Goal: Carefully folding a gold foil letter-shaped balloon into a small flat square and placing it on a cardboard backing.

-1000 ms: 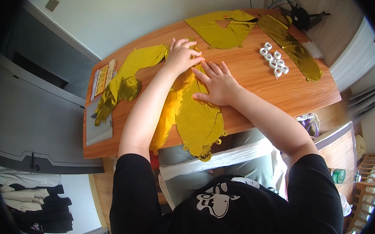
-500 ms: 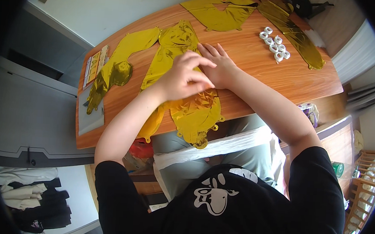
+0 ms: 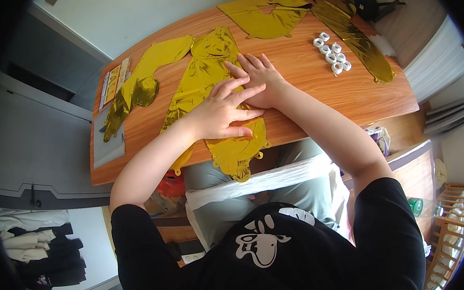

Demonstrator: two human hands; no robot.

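- The foil (image 3: 202, 74), gold and creased, lay near the middle of the table (image 3: 352, 96), under both hands; its lower end, edged with small holed tabs, hung past the near edge over the person's lap.
- The left hand (image 3: 220, 113) was palm down above the foil, its fingers spread apart and clamped on nothing; its fingertips overlapped the right hand in view, though whether they touched it could not be told.
- The right hand (image 3: 262, 85) lay flat, fingers slightly apart, its fingertips on the foil's right edge; it pinched nothing.
- Left of these, another gold piece, the left foil (image 3: 160, 58), stretched toward a printed card (image 3: 110, 87); the card had yellow panels, its print too small to read.
- Beyond, the far foil (image 3: 245, 18) and the right foil (image 3: 350, 35) lay apart from the hands; white rings (image 3: 331, 58) sat clustered near the right foil.
- The black shirt (image 3: 320, 262) bore a pale cartoon print; a bottle (image 3: 415, 205) at right showed green, any lettering illegible.
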